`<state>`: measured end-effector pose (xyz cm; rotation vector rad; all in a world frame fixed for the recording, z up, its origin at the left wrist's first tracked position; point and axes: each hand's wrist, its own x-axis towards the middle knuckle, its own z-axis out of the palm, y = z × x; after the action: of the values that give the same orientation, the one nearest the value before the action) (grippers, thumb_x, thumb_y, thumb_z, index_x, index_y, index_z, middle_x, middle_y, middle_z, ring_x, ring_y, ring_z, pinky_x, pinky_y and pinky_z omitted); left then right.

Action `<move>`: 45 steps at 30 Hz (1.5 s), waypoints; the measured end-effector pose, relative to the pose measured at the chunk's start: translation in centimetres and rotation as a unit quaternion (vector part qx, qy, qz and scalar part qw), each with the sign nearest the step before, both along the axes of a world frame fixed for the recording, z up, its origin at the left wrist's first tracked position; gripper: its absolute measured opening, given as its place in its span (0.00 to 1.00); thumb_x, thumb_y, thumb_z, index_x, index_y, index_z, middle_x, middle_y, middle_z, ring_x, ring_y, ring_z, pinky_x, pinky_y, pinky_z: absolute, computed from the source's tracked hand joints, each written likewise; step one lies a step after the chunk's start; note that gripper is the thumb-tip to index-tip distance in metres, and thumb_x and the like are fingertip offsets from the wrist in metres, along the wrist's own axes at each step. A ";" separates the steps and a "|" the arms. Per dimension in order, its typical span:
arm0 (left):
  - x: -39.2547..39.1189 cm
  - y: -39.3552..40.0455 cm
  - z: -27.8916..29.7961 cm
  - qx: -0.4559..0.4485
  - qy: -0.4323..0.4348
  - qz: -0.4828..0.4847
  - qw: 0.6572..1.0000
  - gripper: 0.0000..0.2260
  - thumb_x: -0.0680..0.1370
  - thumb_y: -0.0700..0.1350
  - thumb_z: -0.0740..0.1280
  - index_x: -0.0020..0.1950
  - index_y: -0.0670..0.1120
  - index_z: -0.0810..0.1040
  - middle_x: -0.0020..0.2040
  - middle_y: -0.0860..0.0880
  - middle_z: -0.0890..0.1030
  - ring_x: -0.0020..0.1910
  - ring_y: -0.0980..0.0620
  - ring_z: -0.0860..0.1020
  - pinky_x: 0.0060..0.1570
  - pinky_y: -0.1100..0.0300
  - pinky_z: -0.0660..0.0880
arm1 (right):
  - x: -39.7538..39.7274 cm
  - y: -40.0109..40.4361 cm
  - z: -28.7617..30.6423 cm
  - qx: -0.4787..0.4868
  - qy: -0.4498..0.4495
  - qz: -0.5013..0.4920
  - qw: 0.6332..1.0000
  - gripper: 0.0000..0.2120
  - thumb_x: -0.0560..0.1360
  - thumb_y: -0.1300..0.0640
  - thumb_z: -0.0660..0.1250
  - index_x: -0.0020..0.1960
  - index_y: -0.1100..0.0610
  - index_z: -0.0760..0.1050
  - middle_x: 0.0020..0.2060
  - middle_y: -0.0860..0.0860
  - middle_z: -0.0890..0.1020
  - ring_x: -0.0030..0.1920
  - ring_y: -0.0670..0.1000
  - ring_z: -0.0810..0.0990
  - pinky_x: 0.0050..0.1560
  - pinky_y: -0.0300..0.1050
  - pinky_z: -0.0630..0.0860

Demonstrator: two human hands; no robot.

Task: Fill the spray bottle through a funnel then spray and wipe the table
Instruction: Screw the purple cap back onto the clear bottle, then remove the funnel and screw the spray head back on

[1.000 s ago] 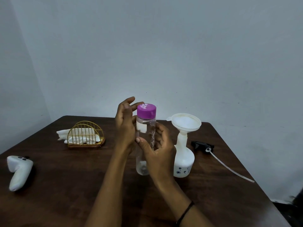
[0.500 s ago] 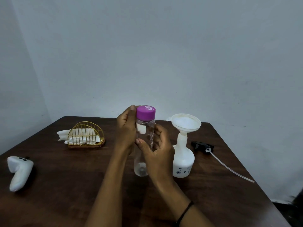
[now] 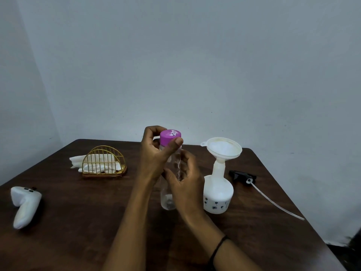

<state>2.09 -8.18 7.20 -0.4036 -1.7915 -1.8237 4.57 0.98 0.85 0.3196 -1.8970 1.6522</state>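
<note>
The clear water bottle [image 3: 169, 200] stands upright on the dark wooden table [image 3: 78, 222], a little water showing at its bottom, and I take it as my landmark. My right hand [image 3: 186, 189] wraps round its middle, thumb on the near side and fingers curled behind the clear wall. My left hand [image 3: 154, 155] is up at the top, fingers and thumb curled round the purple cap [image 3: 170, 136], which sits on the bottle's neck; my thumb [image 3: 176, 143] presses the cap's front edge.

Just to the right of the bottle stands the white spray bottle [image 3: 218, 194], upright, with small dark flower marks low on its side, very near my right hand; whether they touch I cannot tell. A white funnel [image 3: 224, 147] sits in its neck, its bowl about level with the purple cap. Further right of the bottle, beyond the spray bottle, the black spray head [image 3: 242, 175] lies on the table with its long pale dip tube [image 3: 277, 202] trailing away toward the table's right edge.

To the left of the bottle, and a bit further back, a gold wire holder [image 3: 104, 162] holds white cloths [image 3: 97, 163]. Far left of the bottle, near the table's left side, lies a white controller [image 3: 24, 206]
</note>
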 end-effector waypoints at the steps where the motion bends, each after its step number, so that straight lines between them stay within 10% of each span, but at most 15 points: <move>1: -0.2 -0.1 -0.1 0.003 -0.001 0.011 1.000 0.25 0.63 0.63 0.74 0.55 0.53 0.74 0.50 0.53 0.79 0.46 0.57 0.81 0.41 0.61 0.79 | -0.2 0.0 -0.1 0.005 -0.003 -0.001 1.000 0.27 0.72 0.56 0.74 0.67 0.43 0.70 0.59 0.40 0.80 0.60 0.43 0.79 0.60 0.51 0.78; 12: -1.8 -1.9 -1.1 0.001 0.002 0.104 0.995 0.30 0.71 0.54 0.74 0.71 0.49 0.71 0.63 0.55 0.77 0.58 0.60 0.77 0.47 0.72 0.77 | -3.3 -2.6 1.0 0.033 -0.022 0.046 0.998 0.23 0.76 0.53 0.71 0.68 0.47 0.67 0.61 0.45 0.79 0.60 0.44 0.79 0.58 0.46 0.80; 32: -3.7 -3.2 -3.9 -0.073 -0.019 0.203 0.976 0.27 0.73 0.53 0.72 0.71 0.50 0.70 0.60 0.50 0.80 0.56 0.53 0.79 0.54 0.50 0.80 | -4.6 -2.8 -1.4 0.185 -0.078 0.051 0.978 0.28 0.77 0.49 0.68 0.73 0.53 0.63 0.66 0.46 0.72 0.62 0.44 0.74 0.56 0.35 0.74; 36: -3.6 -2.9 -4.1 -0.081 -0.019 0.200 0.976 0.30 0.73 0.58 0.71 0.71 0.50 0.68 0.61 0.48 0.79 0.57 0.50 0.79 0.55 0.47 0.79 | -1.1 -0.6 -0.7 0.288 0.070 -0.045 0.954 0.12 0.77 0.52 0.67 0.59 0.55 0.76 0.56 0.48 0.78 0.52 0.46 0.79 0.47 0.37 0.79; 45: -2.5 -2.1 -2.7 -0.041 0.057 0.327 0.942 0.25 0.76 0.58 0.64 0.67 0.45 0.72 0.64 0.46 0.76 0.64 0.48 0.73 0.58 0.52 0.74 | 4.2 8.4 4.2 0.190 0.431 -0.193 0.861 0.05 0.76 0.61 0.66 0.50 0.61 0.76 0.40 0.59 0.83 0.42 0.54 0.80 0.44 0.43 0.76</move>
<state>-0.38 -10.27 4.47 0.0634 -1.6575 -1.2354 8.80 9.38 5.00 0.6575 -1.4184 0.6557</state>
